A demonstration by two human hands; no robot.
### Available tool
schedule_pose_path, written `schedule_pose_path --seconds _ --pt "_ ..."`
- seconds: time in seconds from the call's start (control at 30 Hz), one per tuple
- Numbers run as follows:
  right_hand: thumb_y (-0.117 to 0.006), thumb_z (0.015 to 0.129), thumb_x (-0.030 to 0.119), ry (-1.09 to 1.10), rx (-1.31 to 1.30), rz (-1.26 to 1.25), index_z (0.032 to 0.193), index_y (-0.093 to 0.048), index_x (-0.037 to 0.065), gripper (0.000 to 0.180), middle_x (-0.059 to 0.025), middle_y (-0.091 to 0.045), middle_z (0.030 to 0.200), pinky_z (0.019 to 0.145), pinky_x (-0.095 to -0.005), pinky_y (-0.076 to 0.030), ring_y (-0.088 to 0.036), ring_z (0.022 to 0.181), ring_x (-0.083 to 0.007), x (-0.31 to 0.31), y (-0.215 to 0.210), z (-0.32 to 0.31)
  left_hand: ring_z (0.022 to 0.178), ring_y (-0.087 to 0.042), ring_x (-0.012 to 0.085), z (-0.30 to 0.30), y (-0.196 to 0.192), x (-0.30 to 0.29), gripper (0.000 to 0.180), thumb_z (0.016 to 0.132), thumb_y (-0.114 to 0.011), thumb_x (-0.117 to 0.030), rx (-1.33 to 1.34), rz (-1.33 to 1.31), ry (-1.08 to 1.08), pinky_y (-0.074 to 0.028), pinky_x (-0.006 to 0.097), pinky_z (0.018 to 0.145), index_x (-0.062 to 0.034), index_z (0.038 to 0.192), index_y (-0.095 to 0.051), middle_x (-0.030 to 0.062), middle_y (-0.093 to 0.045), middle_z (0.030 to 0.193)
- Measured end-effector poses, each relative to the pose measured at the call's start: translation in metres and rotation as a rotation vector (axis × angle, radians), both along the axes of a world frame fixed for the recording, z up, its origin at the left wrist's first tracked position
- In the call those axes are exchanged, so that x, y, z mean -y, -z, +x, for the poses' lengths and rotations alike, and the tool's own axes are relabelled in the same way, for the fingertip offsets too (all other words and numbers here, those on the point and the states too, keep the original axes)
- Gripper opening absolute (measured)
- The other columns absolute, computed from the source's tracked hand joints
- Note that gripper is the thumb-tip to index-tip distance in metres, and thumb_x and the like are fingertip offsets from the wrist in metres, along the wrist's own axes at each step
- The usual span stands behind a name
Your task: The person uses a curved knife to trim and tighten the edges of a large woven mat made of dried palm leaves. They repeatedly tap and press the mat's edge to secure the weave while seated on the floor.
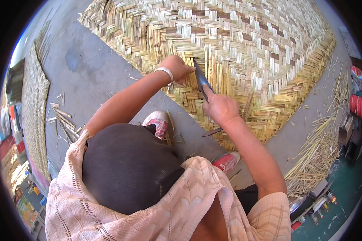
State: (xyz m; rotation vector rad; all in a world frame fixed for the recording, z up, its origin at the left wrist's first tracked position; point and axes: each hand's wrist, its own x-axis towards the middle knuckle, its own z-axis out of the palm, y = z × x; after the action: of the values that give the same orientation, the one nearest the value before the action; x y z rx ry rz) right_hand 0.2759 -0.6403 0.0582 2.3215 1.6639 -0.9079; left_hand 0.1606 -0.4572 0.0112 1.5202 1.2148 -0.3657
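Observation:
A large woven reed mat (245, 52), pale with brown bands, lies on the floor in front of me. My right hand (222, 107) is closed around a dark, flat-bladed knife (200, 76), its index finger laid along the blade. The blade's far end rests on the weave, beside several loose yellowish strips (217, 76). Just left of that end, my left hand (177, 69) is closed low over the mat, fingertips by the blade. Whatever the left fingers pinch is hidden. A brown pointed piece (212, 132) shows below my right hand; whether it belongs to the knife I cannot tell.
Loose reeds (315, 156) are heaped on the grey floor at right, near a red bundle (357, 106). Short cut pieces (64, 122) lie at left. Another woven mat (35, 108) stands at the far left. My knee and shoes (157, 122) are close to the mat's near edge.

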Motion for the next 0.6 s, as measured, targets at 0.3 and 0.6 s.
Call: schedule_pose_path --seconds 0.3,0.6 --pt "-0.054 0.085 0.027 -0.119 0.068 -0.127 0.140 -0.044 0.015 0.057 -0.0182 -0.068 0.071 0.060 -0.0487 -0.054 -0.067 0.063 -0.0355 0.001 -0.027 0.001 0.086 -0.068 0.0327 -0.007 0.004 0.001 0.054 0.081 -0.064 -0.061 -0.068 0.431 0.300 -0.052 0.043 0.077 -0.0082 0.089 -0.072 0.0157 -0.071 0.088" --pt "-0.058 0.088 0.024 -0.060 -0.281 -0.319 0.143 -0.043 0.011 0.059 -0.0230 -0.067 0.104 0.081 -0.0398 -0.053 -0.069 0.090 -0.0296 0.071 -0.141 0.080 0.084 -0.067 0.0333 0.000 0.027 0.006 0.050 0.086 -0.058 -0.059 -0.085 0.572 0.372 -0.052 0.045 0.074 -0.0102 0.090 -0.069 0.0154 -0.070 0.089"
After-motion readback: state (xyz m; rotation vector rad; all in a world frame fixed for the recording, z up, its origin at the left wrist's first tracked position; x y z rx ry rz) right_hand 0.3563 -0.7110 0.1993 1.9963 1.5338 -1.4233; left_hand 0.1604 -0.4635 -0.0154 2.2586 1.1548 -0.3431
